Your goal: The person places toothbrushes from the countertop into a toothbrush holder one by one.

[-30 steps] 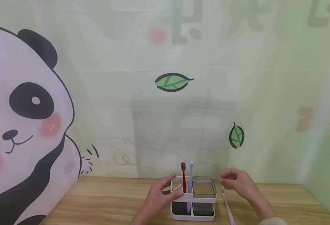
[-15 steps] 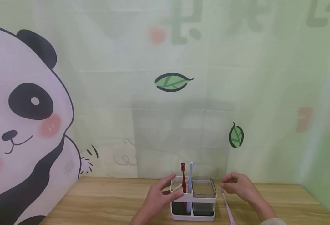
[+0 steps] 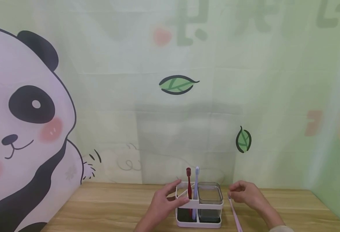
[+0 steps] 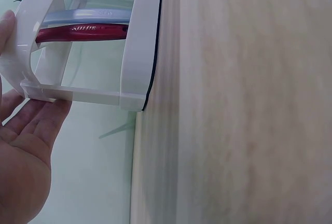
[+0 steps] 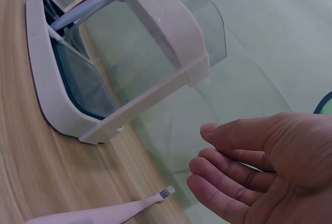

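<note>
One rack (image 3: pixel 211 206) stays in the left grip (image 3: pixel 164 201); the relaxed right grip (image 3: pixel 246 193) nears the pink toothbrush (image 3: pixel 235 216).

A white, open-framed toothbrush holder (image 3: pixel 199 205) stands upright on its base. Beside it, to the right, a pink toothbrush (image 3: pixel 235 216) lies apart, head pointing rearward.

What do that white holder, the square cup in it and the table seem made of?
Holder: probably glossy plastic; smooth, rounded, catching highlights.
Cup: clear plastic or glass; the backdrop shows through.
Table: wood or printed laminate, judging by its grain.
</note>
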Motion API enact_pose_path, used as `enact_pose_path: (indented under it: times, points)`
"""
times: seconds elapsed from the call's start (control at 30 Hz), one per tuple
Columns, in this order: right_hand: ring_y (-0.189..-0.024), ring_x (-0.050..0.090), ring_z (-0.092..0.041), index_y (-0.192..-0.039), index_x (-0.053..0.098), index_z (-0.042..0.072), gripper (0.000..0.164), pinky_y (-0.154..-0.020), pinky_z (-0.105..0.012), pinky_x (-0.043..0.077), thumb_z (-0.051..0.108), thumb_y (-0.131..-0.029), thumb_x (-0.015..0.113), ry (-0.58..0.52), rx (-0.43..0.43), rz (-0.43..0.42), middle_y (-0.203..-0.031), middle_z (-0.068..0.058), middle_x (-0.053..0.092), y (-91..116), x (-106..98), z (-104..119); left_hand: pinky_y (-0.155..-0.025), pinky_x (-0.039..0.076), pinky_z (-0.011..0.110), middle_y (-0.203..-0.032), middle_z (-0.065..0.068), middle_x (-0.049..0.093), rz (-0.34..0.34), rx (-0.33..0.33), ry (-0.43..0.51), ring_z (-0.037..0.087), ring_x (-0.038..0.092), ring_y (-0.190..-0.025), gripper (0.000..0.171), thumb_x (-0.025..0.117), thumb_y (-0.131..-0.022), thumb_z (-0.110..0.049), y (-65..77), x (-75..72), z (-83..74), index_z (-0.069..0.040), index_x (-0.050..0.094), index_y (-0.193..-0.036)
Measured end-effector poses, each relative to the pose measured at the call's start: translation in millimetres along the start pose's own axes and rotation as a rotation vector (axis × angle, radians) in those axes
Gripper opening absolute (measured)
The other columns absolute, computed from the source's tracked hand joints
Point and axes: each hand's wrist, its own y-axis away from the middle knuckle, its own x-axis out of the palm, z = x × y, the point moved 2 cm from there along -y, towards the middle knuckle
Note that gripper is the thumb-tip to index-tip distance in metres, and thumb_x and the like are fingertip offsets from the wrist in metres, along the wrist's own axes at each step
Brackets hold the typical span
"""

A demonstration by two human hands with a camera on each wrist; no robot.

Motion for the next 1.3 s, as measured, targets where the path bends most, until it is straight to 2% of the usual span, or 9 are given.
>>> enact_pose_path:
  times: [0.2,0.6,0.83,0.97,1.1,1.2,1.3]
  points:
    - [-0.091,0.074,-0.031,-0.108,0.069,-0.009,0.02,-0.081,-0.044,0.066,0.002,-0.093,0.078,0.031,0.032,-0.019,-0.096,-0.008,0.074,1.4,2.2,-2.9,-0.1,0.059,0.048,-0.152,0.02,0.057,0.003,-0.012,-0.003,0.042,0.06,-0.132,0.066,0.086,-0.093,-0.028,1.2,0.0,-0.8,-0.007,0.06,-0.15]
    - [-0.087,0.072,-0.026,-0.104,0.069,-0.008,0.019,-0.079,-0.042,0.065,0.004,-0.094,0.079,0.043,0.027,0.002,-0.096,-0.009,0.073,-1.0,1.4,-15.3,-0.1,0.059,0.047,-0.151,0.021,0.057,-0.009,-0.005,-0.003,0.043,0.06,-0.132,0.066,0.087,-0.092,-0.028,0.1,0.8,0.5,-0.005,0.061,-0.149]
    - [-0.084,0.067,-0.022,-0.102,0.07,-0.005,0.015,-0.075,-0.04,0.064,0.001,-0.091,0.079,0.104,0.083,-0.013,-0.093,-0.007,0.071,-0.4,3.7,-22.4,-0.1,0.059,0.049,-0.152,0.02,0.057,-0.003,-0.018,-0.006,0.043,0.06,-0.132,0.067,0.087,-0.092,-0.029,1.2,0.7,0.1,-0.007,0.06,-0.15]
    - [-0.08,0.067,-0.022,-0.101,0.07,-0.009,0.013,-0.072,-0.038,0.063,-0.004,-0.09,0.074,0.095,0.043,0.035,-0.089,-0.008,0.07,-0.4,4.1,-28.8,-0.1,0.059,0.049,-0.152,0.02,0.057,-0.001,-0.018,-0.006,0.042,0.06,-0.132,0.067,0.086,-0.093,-0.029,1.4,0.2,-0.8,-0.007,0.06,-0.15]
    - [-0.08,0.07,-0.025,-0.101,0.065,-0.017,0.015,-0.071,-0.039,0.065,-0.008,-0.091,0.07,0.018,-0.013,0.115,-0.088,-0.011,0.071,-0.3,3.9,-34.6,-0.1,0.059,0.048,-0.151,0.02,0.057,0.0,-0.013,0.0,0.042,0.06,-0.132,0.066,0.086,-0.093,-0.028,1.1,0.2,-2.0,-0.006,0.06,-0.15]
    - [-0.08,0.072,-0.027,-0.101,0.064,-0.018,0.015,-0.071,-0.04,0.066,-0.009,-0.091,0.07,-0.003,0.016,0.119,-0.088,-0.012,0.072,-1.2,6.1,-39.0,-0.1,0.059,0.048,-0.151,0.02,0.057,0.0,-0.012,-0.001,0.042,0.06,-0.132,0.066,0.086,-0.093,-0.028,1.0,0.4,-2.5,-0.006,0.06,-0.149]
    - [-0.08,0.073,-0.026,-0.101,0.066,-0.015,0.014,-0.071,-0.039,0.066,-0.008,-0.091,0.072,0.037,0.087,0.068,-0.086,-0.011,0.072,-3.5,10.1,-42.0,-0.1,0.059,0.048,-0.151,0.02,0.058,0.0,-0.01,-0.004,0.042,0.06,-0.132,0.066,0.086,-0.093,-0.028,0.9,0.7,-2.5,-0.006,0.06,-0.15]
